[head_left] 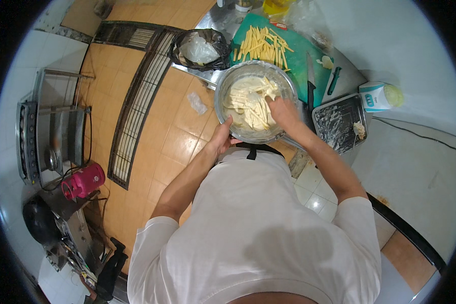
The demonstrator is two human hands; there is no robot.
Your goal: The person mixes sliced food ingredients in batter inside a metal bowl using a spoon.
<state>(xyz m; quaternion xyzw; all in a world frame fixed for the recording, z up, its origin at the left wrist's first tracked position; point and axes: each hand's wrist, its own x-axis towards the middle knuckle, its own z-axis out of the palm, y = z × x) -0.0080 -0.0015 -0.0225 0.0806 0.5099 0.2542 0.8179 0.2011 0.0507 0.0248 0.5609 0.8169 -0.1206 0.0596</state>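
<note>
A round metal bowl (pixel 219 104) is held close in front of my waist at the counter's edge. Inside lie pale potato strips (pixel 252 109) coated in a wet, whitish batter. My left hand (pixel 222 137) grips the near left rim, thumb up over the edge and fingers below. Reaching into the bowl from the right, my right hand (pixel 283 114) has its fingers curled on some coated strips; the fingertips are partly hidden. Beyond the bowl, more cut strips (pixel 262 45), yellowish and uncoated, are spread over a green cutting board (pixel 300 58).
Right of the bowl are a black-handled knife (pixel 310 81), a small green-handled blade (pixel 334 81), a smeared metal tray (pixel 321 121) and a kitchen scale (pixel 374 96). A black plastic bag (pixel 220 45) stands at the counter's left end. Far left are a pink gas cylinder (pixel 88 180) and a wok (pixel 38 220).
</note>
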